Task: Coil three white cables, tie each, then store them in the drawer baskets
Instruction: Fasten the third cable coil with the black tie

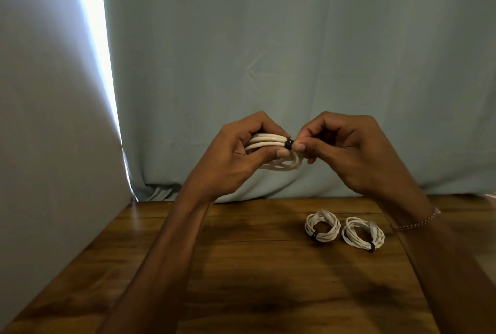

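I hold a coiled white cable (268,140) up in the air above the far edge of the wooden table (241,266). My left hand (236,151) grips the coil's left side, thumb pressed across the strands. A black tie (288,144) wraps the coil, and my right hand (341,143) pinches at that tie with thumb and forefinger. Two more coiled white cables lie on the table to the right: one (322,226) and another (363,232) beside it, each bound with a black tie.
A pale blue curtain (295,52) hangs right behind the table, with a bright gap of light (99,52) at the left. A light wall (40,119) borders the table's left side. No drawer or basket is in view.
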A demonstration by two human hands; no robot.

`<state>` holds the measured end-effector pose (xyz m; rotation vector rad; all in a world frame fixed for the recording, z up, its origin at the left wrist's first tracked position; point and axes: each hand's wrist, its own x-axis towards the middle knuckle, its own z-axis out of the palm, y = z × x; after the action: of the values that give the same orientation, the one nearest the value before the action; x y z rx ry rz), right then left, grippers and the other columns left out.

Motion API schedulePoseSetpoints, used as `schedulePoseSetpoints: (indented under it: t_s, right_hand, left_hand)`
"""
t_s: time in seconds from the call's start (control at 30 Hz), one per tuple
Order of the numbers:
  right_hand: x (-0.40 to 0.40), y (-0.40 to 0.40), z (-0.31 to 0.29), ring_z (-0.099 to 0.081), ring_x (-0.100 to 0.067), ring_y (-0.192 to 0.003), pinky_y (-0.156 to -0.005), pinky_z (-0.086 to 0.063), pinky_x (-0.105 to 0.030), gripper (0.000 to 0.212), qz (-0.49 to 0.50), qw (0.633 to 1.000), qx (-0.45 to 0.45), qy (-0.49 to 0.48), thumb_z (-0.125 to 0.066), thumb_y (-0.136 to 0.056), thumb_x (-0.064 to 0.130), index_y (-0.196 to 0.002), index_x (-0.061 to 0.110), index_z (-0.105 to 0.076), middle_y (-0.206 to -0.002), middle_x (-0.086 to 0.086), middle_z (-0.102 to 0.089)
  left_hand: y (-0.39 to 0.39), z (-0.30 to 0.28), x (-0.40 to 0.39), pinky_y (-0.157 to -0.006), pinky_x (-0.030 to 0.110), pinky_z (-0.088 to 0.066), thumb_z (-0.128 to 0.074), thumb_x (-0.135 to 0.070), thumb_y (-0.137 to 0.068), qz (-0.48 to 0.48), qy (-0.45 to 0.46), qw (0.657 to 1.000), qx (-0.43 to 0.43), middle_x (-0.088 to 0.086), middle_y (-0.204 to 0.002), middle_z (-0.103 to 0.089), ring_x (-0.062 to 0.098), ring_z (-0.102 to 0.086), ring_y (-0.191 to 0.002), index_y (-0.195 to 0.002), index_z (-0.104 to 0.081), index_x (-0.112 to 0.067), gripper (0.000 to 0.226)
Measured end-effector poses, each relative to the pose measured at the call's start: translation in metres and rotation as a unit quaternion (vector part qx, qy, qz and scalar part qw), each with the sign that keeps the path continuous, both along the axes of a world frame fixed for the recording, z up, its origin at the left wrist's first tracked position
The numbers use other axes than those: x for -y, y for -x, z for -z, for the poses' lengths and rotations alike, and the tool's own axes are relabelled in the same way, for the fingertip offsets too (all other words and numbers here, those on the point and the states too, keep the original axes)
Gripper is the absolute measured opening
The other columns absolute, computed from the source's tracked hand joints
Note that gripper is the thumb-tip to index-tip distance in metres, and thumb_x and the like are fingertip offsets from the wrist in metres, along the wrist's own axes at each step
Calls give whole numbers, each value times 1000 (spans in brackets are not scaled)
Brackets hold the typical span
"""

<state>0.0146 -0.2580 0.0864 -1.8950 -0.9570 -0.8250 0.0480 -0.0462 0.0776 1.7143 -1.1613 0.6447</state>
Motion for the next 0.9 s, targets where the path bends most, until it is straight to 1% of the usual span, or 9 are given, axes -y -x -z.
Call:
schedulePoseSetpoints:
  t_s: [0.1,0.3,0.43,0.53,0.6,0.67,0.73,0.83,0.9]
  right_hand:
    - [-1,4,-2,-70,-12,-71,-65,-54,-17,13,-19,1000,-3,-18,-73,-83,21,-90,10,-73,-81,1,-73]
    - [9,7,-7,-71,-12,-72,-68,-56,-18,12,-56,998,-33,1,-70,-86,10,-97,8,-70,-84,-4,-72]
    - [16,3,-6,-68,-15,-80,-68,-57,-24,10,-27,998,-23,55,-65,-91,19,-98,12,-69,-90,2,-70]
    - [18,1,-4,-63,-19,-85,-68,-56,-30,14,16,991,23,131,-55,-100,25,-102,14,-63,-94,7,-63]
    - [16,0,-1,-59,-17,-82,-67,-50,-29,15,58,982,76,165,-50,-105,25,-101,14,-59,-93,6,-60]
    - [12,0,1,-56,-16,-78,-66,-46,-29,15,83,976,108,168,-49,-104,25,-99,14,-58,-90,5,-58]
    - [7,-1,2,-56,-16,-76,-64,-45,-28,15,93,975,120,161,-50,-103,25,-98,15,-58,-88,5,-58]
    - [0,-2,4,-55,-14,-73,-62,-42,-21,12,99,977,126,141,-53,-101,24,-96,15,-60,-83,8,-58]
    - [-2,-2,4,-58,-14,-74,-61,-42,-17,12,89,982,114,124,-56,-100,23,-94,14,-62,-81,11,-60]
  left_hand:
    - [1,-1,1,-73,25,-56,-75,-12,-88,6,8,1000,0,1,-93,-71,16,-70,-85,-102,-68,-3,18]
    - [4,-1,2,-73,21,-53,-75,-11,-87,24,16,1000,-3,-2,-92,-71,12,-69,-84,-101,-67,-6,17]
    - [5,-1,3,-74,22,-54,-75,-8,-86,44,10,999,-16,-6,-93,-71,13,-70,-86,-100,-67,-9,17]
    - [3,0,4,-74,22,-55,-75,-6,-86,39,5,999,-13,-6,-93,-72,12,-70,-86,-101,-67,-6,17]
    - [2,1,4,-74,21,-54,-75,-6,-87,24,3,1000,-3,-5,-93,-72,11,-70,-86,-101,-67,-4,17]
    - [2,0,4,-73,19,-53,-76,-9,-87,0,0,1000,12,-4,-92,-71,9,-69,-84,-100,-67,-3,17]
    - [2,0,2,-71,20,-52,-76,-11,-87,-17,-1,1000,22,-3,-90,-71,10,-69,-83,-100,-67,-4,17]
    - [3,-1,0,-71,26,-56,-76,-13,-88,-27,-7,999,15,1,-90,-71,15,-69,-83,-100,-66,-5,17]
    - [3,-1,0,-70,29,-57,-76,-13,-89,-23,-11,1000,9,1,-90,-71,15,-69,-82,-99,-66,-7,15]
